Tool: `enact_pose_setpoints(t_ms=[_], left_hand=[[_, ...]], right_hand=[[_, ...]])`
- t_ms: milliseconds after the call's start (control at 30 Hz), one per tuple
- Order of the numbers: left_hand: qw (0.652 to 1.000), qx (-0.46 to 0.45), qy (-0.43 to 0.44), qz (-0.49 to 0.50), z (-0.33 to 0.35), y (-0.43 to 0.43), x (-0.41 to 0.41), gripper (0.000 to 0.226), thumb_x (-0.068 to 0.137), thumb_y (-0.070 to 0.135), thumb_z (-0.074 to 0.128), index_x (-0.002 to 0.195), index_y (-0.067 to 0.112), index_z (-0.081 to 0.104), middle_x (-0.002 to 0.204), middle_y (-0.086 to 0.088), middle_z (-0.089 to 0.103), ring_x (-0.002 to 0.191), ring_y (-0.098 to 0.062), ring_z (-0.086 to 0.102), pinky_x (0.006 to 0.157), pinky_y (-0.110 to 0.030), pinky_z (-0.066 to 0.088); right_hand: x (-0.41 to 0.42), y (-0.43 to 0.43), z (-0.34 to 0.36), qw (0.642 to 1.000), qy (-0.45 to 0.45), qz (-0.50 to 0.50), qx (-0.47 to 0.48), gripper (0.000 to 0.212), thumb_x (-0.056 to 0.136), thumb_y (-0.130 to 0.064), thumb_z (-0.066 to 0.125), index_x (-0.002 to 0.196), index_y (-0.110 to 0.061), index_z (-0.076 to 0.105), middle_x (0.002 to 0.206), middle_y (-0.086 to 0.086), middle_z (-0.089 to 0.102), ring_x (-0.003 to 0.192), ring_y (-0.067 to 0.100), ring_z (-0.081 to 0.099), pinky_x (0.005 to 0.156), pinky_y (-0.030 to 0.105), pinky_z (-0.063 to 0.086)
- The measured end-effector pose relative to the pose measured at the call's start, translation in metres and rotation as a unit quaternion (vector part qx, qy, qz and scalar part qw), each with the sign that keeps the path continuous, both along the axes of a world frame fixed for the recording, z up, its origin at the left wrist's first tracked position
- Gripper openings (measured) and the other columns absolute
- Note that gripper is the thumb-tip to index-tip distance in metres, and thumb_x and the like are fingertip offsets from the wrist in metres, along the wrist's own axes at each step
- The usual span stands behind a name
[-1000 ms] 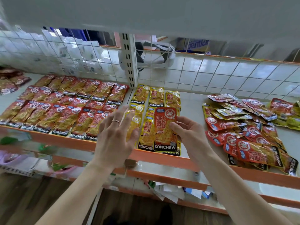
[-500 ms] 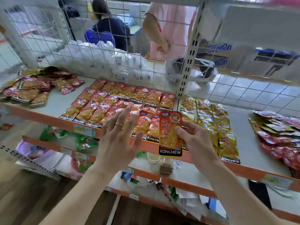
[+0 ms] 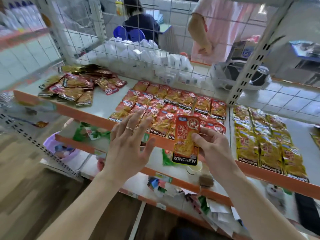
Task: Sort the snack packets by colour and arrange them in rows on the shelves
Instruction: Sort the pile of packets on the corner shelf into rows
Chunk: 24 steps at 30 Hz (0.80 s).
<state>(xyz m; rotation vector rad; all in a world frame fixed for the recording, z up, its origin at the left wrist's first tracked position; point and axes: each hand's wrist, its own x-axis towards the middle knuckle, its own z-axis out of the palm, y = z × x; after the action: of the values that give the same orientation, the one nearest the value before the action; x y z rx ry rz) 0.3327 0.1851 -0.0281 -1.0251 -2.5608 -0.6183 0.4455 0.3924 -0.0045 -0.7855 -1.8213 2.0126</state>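
While the right hand (image 3: 214, 149) pinches one red Konchew packet (image 3: 187, 141) upright at the shelf's orange front edge (image 3: 97, 116), the left hand (image 3: 129, 144) hovers beside it, fingers spread, holding nothing.
Red rows (image 3: 173, 104) lie just behind, yellow rows (image 3: 266, 139) to the right; the packet likely belongs with the reds, the free hand ready to straighten them.

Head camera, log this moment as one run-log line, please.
right hand: holds red packet upright | left hand: open, empty, fingers spread | red rows: behind hands | yellow rows: right | step: packet not yet placed
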Motion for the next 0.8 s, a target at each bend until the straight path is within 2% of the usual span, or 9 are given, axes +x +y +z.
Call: enact_pose_setpoints(t_ms=[67, 133, 233, 367, 567, 633, 733, 800], left_hand=[[1.000, 0.000, -0.003, -0.001, -0.002, 0.000, -0.006, 0.056, 0.097, 0.051, 0.042, 0.146, 0.024, 0.045, 0.157, 0.000, 0.037, 0.145, -0.026, 0.034, 0.115, -0.053, 0.029], [1.000, -0.008, -0.010, -0.002, -0.004, 0.003, -0.013, 0.057, 0.096, 0.052, 0.040, 0.146, 0.024, 0.045, 0.158, 0.000, 0.036, 0.145, -0.025, 0.032, 0.115, -0.052, 0.029], [1.000, -0.016, -0.014, -0.004, -0.007, 0.008, -0.025, 0.057, 0.096, 0.052, 0.040, 0.145, 0.024, 0.046, 0.158, 0.000, 0.035, 0.145, -0.025, 0.032, 0.115, -0.052, 0.029], [0.999, -0.023, -0.020, 0.008, -0.006, 0.013, -0.046, 0.056, 0.096, 0.051, 0.043, 0.145, 0.025, 0.046, 0.157, 0.000, 0.037, 0.144, -0.025, 0.033, 0.114, -0.052, 0.031], [0.999, -0.044, -0.015, 0.015, -0.004, 0.018, -0.077, 0.055, 0.098, 0.052, 0.042, 0.144, 0.023, 0.048, 0.157, 0.000, 0.038, 0.144, -0.025, 0.034, 0.111, -0.055, 0.034], [0.999, -0.046, -0.014, 0.013, -0.007, 0.018, -0.081, 0.055, 0.098, 0.053, 0.041, 0.144, 0.023, 0.048, 0.157, 0.000, 0.038, 0.144, -0.025, 0.035, 0.111, -0.055, 0.034], [0.999, -0.040, -0.010, 0.003, -0.011, 0.021, -0.089, 0.056, 0.097, 0.053, 0.041, 0.144, 0.024, 0.046, 0.156, -0.001, 0.039, 0.144, -0.025, 0.035, 0.111, -0.055, 0.035], [0.999, -0.036, -0.013, -0.006, -0.012, 0.021, -0.096, 0.055, 0.096, 0.053, 0.043, 0.144, 0.024, 0.046, 0.155, -0.002, 0.040, 0.143, -0.026, 0.036, 0.111, -0.054, 0.035]], right_hand=[[-0.006, 0.001, -0.004, 1.000, -0.001, -0.008, 0.000, 0.027, 0.092, -0.012, 0.067, 0.118, -0.010, 0.063, 0.102, 0.008, 0.075, 0.102, 0.028, 0.071, 0.077, 0.039, 0.060], [-0.013, 0.004, -0.007, 1.000, -0.006, -0.012, 0.000, 0.023, 0.092, -0.013, 0.068, 0.114, -0.012, 0.064, 0.102, 0.008, 0.075, 0.102, 0.028, 0.070, 0.091, 0.051, 0.056], [-0.028, 0.010, -0.014, 1.000, -0.018, -0.012, 0.013, 0.021, 0.092, -0.015, 0.069, 0.112, -0.015, 0.066, 0.102, 0.007, 0.075, 0.102, 0.029, 0.070, 0.095, 0.056, 0.053], [-0.058, 0.017, -0.020, 1.000, -0.022, -0.008, 0.012, 0.025, 0.090, -0.017, 0.070, 0.115, -0.016, 0.065, 0.104, 0.005, 0.074, 0.102, 0.025, 0.070, 0.095, 0.050, 0.054], [-0.094, 0.022, -0.020, 1.000, -0.028, 0.007, 0.012, 0.022, 0.092, -0.020, 0.069, 0.113, -0.019, 0.066, 0.104, 0.003, 0.073, 0.102, 0.023, 0.069, 0.096, 0.049, 0.054], [-0.100, 0.022, -0.021, 0.999, -0.027, 0.008, 0.016, 0.026, 0.091, -0.022, 0.070, 0.117, -0.018, 0.064, 0.105, 0.002, 0.072, 0.102, 0.021, 0.068, 0.093, 0.043, 0.055], [-0.106, 0.019, -0.022, 0.999, -0.029, 0.010, 0.030, 0.032, 0.092, -0.022, 0.068, 0.122, -0.016, 0.062, 0.105, 0.001, 0.071, 0.100, 0.018, 0.067, 0.080, 0.028, 0.052], [-0.110, 0.017, -0.023, 0.999, -0.034, 0.005, 0.042, 0.034, 0.092, -0.021, 0.068, 0.125, -0.014, 0.060, 0.106, 0.000, 0.070, 0.098, 0.016, 0.066, 0.078, 0.025, 0.051]])
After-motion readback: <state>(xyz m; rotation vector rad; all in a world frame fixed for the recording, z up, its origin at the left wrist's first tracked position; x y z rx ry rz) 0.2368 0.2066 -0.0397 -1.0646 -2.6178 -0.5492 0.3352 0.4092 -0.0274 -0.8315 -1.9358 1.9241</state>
